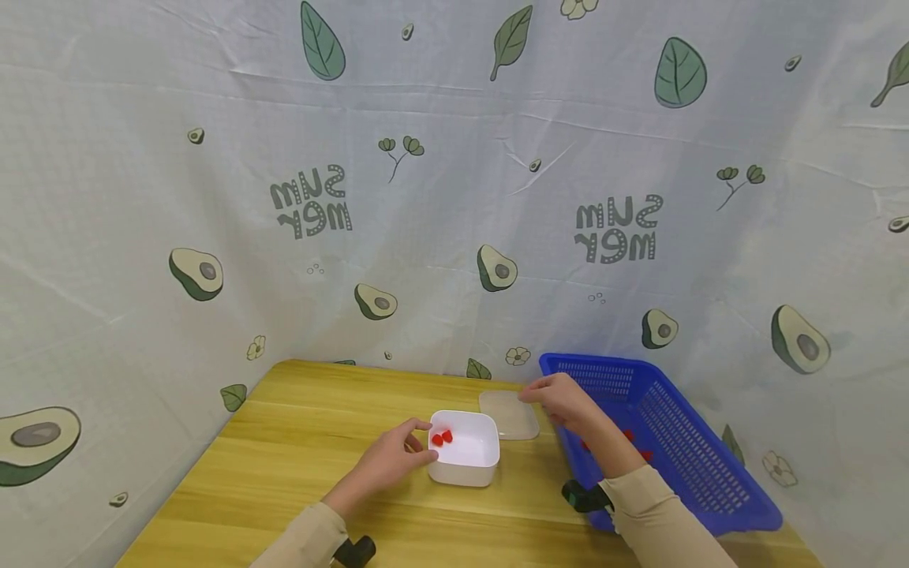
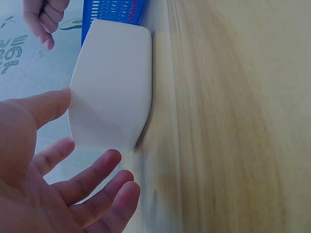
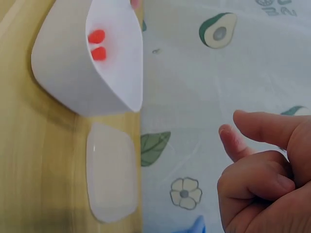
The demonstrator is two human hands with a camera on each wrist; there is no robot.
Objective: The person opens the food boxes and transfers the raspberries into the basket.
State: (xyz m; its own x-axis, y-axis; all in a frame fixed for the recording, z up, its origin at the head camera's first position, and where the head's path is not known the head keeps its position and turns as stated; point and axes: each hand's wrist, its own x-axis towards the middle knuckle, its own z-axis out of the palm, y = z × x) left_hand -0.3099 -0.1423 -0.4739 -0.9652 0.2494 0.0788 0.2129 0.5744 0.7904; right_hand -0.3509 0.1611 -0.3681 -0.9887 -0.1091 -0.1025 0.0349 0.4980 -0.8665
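Note:
A white square box (image 1: 465, 465) stands upright on the table with its top uncovered. Two small red pieces (image 3: 98, 44) lie inside it; their exact kind is too small to tell. At the box's left side, my left hand (image 1: 390, 457) touches the rim with thumb and index finger spread, the other fingers loosely bent. My right hand (image 1: 561, 398) hovers above the far right of the table, between box and basket. In the right wrist view its thumb and index finger stand apart with nothing between them, and the other fingers are bent. Below it lies a flat translucent lid (image 3: 112, 177).
A blue perforated basket (image 1: 696, 442) sits on the right, under my right forearm, with several red pieces (image 1: 645, 455) in it. Behind the wooden table (image 1: 341, 402) hangs a pale curtain (image 1: 440, 197) printed with avocados and leaves.

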